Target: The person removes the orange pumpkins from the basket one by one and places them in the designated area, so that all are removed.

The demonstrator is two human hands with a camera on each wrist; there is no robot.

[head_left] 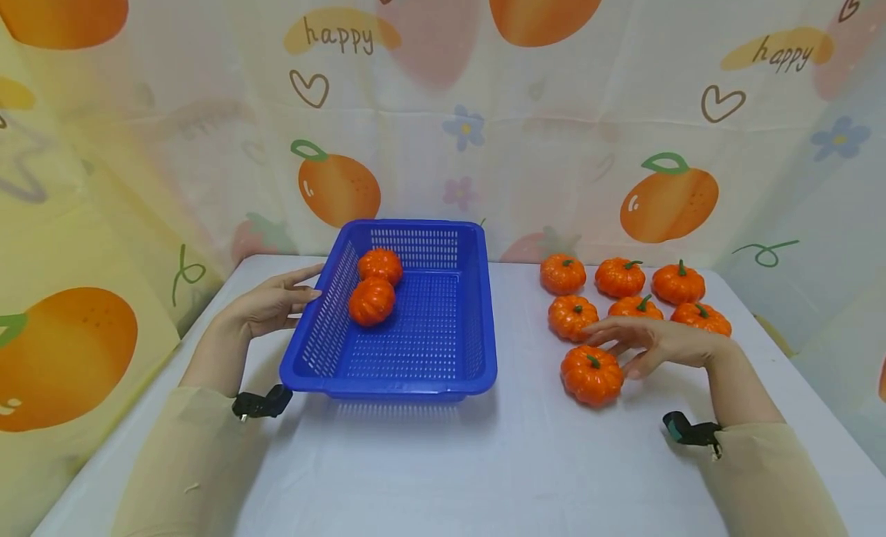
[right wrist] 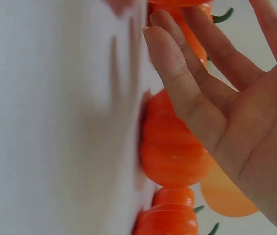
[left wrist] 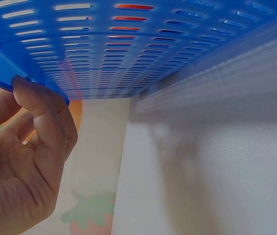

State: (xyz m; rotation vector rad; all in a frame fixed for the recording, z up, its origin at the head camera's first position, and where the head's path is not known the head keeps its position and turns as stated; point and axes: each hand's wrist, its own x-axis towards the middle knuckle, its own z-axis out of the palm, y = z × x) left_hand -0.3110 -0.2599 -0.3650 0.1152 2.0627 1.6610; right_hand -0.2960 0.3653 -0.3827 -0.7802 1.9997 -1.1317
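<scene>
A blue plastic basket (head_left: 477, 371) stands left of the middle of the table. Inside, against its left wall, lie two small orange pumpkins, one (head_left: 371, 301) in front of the other (head_left: 380, 266). My left hand (head_left: 271, 305) holds the basket's left rim with its fingertips; the left wrist view shows bent fingers (left wrist: 48, 115) at the rim. Over on the right, my right hand (head_left: 654, 343) hovers with spread fingers by the nearest pumpkin (head_left: 591, 375), thumb on its right side and fingers behind it. Contact with that pumpkin cannot be made out.
Several more orange pumpkins stand in rows behind the right hand, among them a back-left one (head_left: 563, 274) and a far-right one (head_left: 701, 318). A white cloth covers the table (head_left: 443, 475). Fruit-printed curtain (head_left: 554, 137) hangs along the back and sides.
</scene>
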